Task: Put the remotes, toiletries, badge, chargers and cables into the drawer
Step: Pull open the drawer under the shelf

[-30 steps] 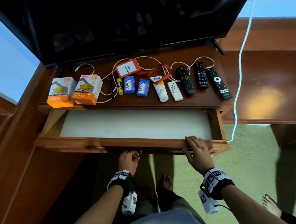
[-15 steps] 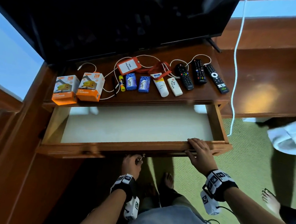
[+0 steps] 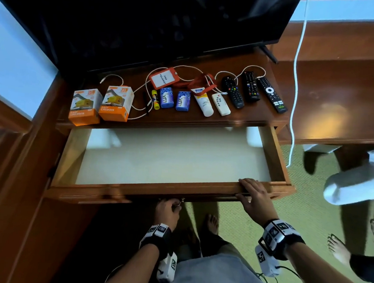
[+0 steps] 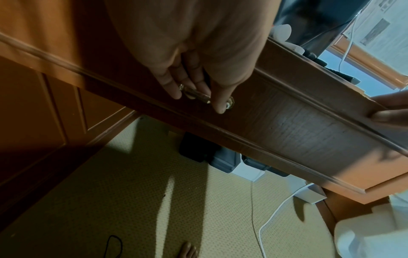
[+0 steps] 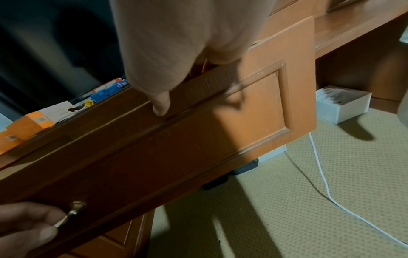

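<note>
Fingers point(image 4: 199, 87) curl round the handle point(image 4: 196, 95); right hand point(image 3: 256, 198) grips the drawer point(image 3: 148, 188) front.

Dark TV point(image 3: 145, 18) above; white box point(image 5: 344, 103) on carpet point(image 5: 331, 174).

Head view: high above, looking steeply down past both forearms onto the open drawer point(image 3: 170, 189) and the desk top point(image 3: 248, 121) beyond the hands; wide field, moderate range. Left wrist view: from below the left hand point(image 4: 194, 52), very close, facing along its fingers point(image 4: 170, 82) up at the drawer front, carpet point(image 4: 154, 200) underneath. Right wrist view: close behind the right hand point(image 5: 176, 43), facing along the thumb point(image 5: 162, 104) at the drawer's top edge and front panel. Shared: all three show the drawer front; the brass handle point(image 5: 73, 212) appears in both wrist views, and each wrist view catches the other hand at its frame edge.
</note>
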